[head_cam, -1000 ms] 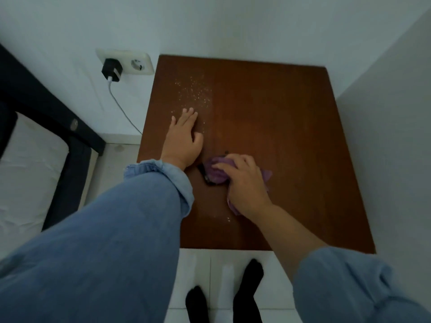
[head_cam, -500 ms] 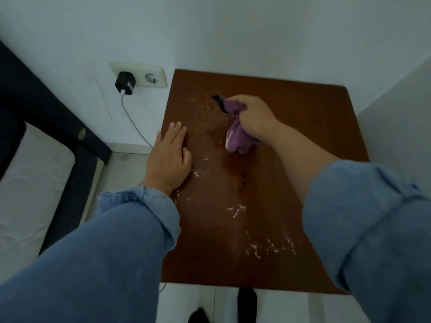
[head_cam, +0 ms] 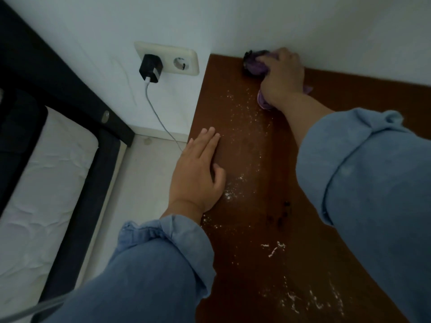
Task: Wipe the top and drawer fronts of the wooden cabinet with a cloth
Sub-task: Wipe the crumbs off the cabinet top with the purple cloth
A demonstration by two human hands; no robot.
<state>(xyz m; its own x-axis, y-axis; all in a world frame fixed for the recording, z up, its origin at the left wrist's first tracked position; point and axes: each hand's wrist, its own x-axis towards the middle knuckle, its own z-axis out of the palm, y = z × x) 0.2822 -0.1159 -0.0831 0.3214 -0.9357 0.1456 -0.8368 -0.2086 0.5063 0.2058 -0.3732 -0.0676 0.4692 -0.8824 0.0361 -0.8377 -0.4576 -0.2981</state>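
Since half a second ago I see the right hand has carried the purple cloth from mid-top up to the far edge of the wooden cabinet top, at about one o'clock, touching the white wall. Its fingers are curled round the bunched cloth, pressing it onto the wood. The left hand has stayed at the left edge, around nine o'clock, flat with fingers straight and close together. White dust lies scattered between the two hands and toward six o'clock. At eleven o'clock a black charger sits in the wall socket.
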